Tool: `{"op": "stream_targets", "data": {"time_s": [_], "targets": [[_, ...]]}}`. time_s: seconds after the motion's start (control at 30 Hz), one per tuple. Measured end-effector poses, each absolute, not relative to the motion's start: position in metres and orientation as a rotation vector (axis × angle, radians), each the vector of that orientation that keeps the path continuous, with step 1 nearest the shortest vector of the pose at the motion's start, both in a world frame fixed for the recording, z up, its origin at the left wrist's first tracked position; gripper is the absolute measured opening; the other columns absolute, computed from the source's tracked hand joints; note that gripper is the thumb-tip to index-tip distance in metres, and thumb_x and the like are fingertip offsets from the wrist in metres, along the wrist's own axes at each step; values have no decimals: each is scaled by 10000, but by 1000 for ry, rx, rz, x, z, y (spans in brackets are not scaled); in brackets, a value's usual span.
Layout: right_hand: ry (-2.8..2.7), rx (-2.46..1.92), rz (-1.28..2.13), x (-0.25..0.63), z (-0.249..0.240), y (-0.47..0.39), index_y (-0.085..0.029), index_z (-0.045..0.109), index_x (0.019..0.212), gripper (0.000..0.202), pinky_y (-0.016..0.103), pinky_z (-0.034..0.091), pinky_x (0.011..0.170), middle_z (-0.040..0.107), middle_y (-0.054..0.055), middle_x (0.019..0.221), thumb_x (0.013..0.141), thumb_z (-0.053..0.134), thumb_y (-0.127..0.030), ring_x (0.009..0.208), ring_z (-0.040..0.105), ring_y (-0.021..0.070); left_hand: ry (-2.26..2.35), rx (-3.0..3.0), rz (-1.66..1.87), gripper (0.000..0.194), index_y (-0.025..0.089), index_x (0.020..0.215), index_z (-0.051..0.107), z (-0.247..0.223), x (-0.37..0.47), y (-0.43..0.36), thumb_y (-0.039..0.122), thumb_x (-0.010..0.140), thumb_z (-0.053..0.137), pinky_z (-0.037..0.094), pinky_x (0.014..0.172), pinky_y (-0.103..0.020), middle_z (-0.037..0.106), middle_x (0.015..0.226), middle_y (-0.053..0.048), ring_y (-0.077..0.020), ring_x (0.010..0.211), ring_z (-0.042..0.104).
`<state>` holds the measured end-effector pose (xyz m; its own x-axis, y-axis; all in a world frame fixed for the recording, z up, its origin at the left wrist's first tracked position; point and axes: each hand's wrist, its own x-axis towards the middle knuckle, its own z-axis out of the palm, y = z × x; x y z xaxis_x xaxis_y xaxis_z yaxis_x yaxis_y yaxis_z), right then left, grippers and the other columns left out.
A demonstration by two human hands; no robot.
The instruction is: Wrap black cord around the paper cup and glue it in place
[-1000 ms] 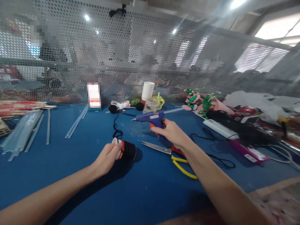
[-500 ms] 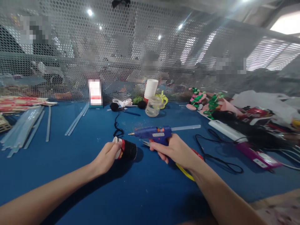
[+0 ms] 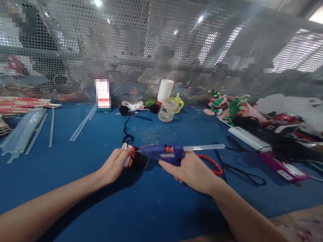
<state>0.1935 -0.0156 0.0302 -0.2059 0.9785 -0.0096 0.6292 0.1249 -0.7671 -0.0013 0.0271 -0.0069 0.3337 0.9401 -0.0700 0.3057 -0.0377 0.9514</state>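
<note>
My left hand (image 3: 114, 165) is closed around the white end of a paper cup (image 3: 140, 162), which lies on its side, tilted. Black yarn covers most of the cup, and a red band shows near my thumb. In my right hand (image 3: 194, 170) is a blue glue gun (image 3: 161, 152), its nozzle at the cup beside the yarn's edge; whether it touches I cannot tell. A clear glue stick (image 3: 204, 147) sticks out of its back. The red handle (image 3: 213, 164) of scissors shows behind my right hand, their blades hidden. Loose black yarn (image 3: 129, 137) runs behind the cup.
Glue sticks (image 3: 24, 129) lie at the left, with a phone (image 3: 103, 94) standing farther back. A clear plastic jar (image 3: 167, 112) and stacked paper cups (image 3: 166, 89) stand at the back. To the right are a power strip (image 3: 282, 168), cables and ribbon flowers (image 3: 232, 109).
The glue gun has moved left, bringing its nozzle from behind the cup's far end to the cup's side. The scissor blades under my right hand have gone out of sight.
</note>
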Motion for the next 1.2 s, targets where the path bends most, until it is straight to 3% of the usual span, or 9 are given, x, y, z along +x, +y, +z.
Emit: {"op": "stream_targets", "data": {"time_s": [0.23,0.43,1.2], "targets": [[-2112,-1492,509,191,24,-19,-207,467,587,118,237,372,477,544,-12,556,698,475,-247,481,470,122,1152,1550,771,394,121,590,514,-6,-1,27,403,765,303,272,470,-227,394,477,23,-102,470,332],[-2124,-1520,488,191,19,-20,-205,495,643,68,254,395,565,559,4,614,704,473,-226,548,508,141,1168,1534,801,375,140,510,444,-7,1,28,393,755,315,247,446,-223,359,448,33,-91,446,304],[-2216,-1414,405,191,26,-26,-180,505,661,69,217,352,503,552,-2,612,715,461,-171,535,491,115,1137,1552,792,368,150,539,391,-10,0,27,403,780,276,221,464,-227,299,483,46,-86,477,259]]}}
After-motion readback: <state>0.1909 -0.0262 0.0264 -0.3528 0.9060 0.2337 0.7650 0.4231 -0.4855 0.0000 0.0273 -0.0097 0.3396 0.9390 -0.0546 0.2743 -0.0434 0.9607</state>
